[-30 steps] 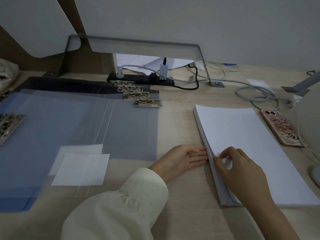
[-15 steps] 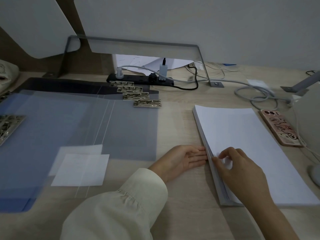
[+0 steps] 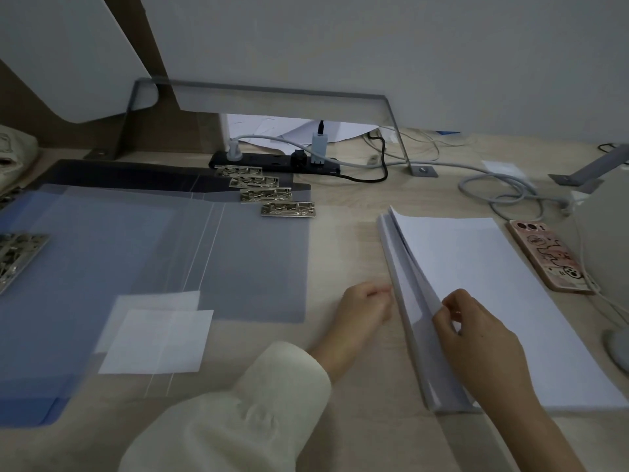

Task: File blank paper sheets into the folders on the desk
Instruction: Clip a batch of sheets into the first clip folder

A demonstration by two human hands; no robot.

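Now: by my reading, a few sheets are being parted from the pile for filing.
Paper: the stack of blank paper (image 3: 413, 311) lies flat on the tabletop (image 3: 354, 240) at the right, with a pink phone (image 3: 551, 257) just beside its far right edge.
Handling: light, limp and slick. Sheets cling together, sag when lifted by one edge and crease if pinched hard. A thin sheaf is best taken along the long left edge, near its middle, then supported from below.
Right hand: the right hand (image 3: 483, 338) reaches in from the lower right, thumb and fingertips pinching the top sheets (image 3: 476, 260) at that left edge, which stands raised off the pile.
Left hand: the left hand (image 3: 364, 308), a cream sleeve (image 3: 265, 403) behind it, lies just beside the stack's left edge. Its fingers are loosely bent and hold nothing. It is blurred, so contact with the paper cannot be told.
Folders: the translucent folders (image 3: 238, 260) lie open and overlapping at the left, with metal clips (image 3: 289, 209) along their far edge, apart from the stack.
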